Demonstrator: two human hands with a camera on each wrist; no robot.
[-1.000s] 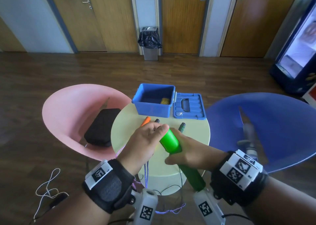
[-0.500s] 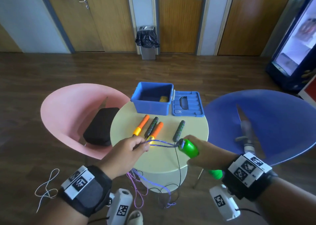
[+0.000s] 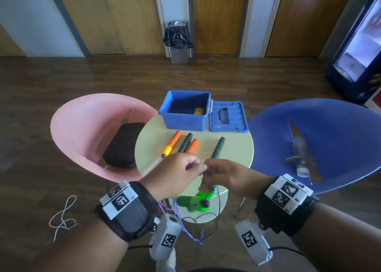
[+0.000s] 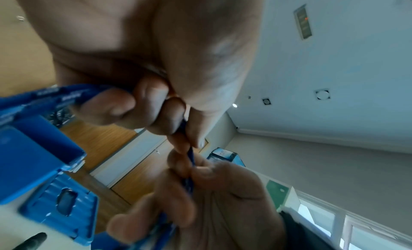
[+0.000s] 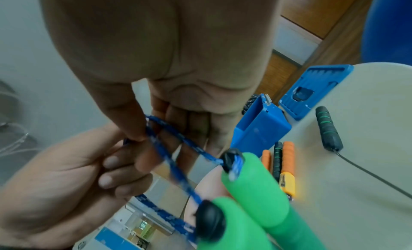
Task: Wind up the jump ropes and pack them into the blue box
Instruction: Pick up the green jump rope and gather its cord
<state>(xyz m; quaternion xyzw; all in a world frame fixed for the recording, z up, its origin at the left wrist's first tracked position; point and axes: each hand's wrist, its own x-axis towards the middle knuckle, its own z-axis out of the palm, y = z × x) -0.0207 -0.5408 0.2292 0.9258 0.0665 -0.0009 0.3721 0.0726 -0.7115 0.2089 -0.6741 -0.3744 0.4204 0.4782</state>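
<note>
The round table [image 3: 233,154] is sitting between a pink chair [image 3: 82,125] and a blue chair [image 3: 334,139], open floor lying beyond. The blue box [image 3: 183,123] is standing open at the far edge, its lid [image 3: 227,117] just beside. Orange handles [image 3: 172,144] and dark handles [image 3: 217,148] are lying mid-table. At the near edge the left hand [image 3: 175,173] and right hand [image 3: 231,178] are pinching one blue cord [image 5: 169,158] — fingertips nearly touching — while the green handles [image 5: 252,197] are hanging below.
</note>
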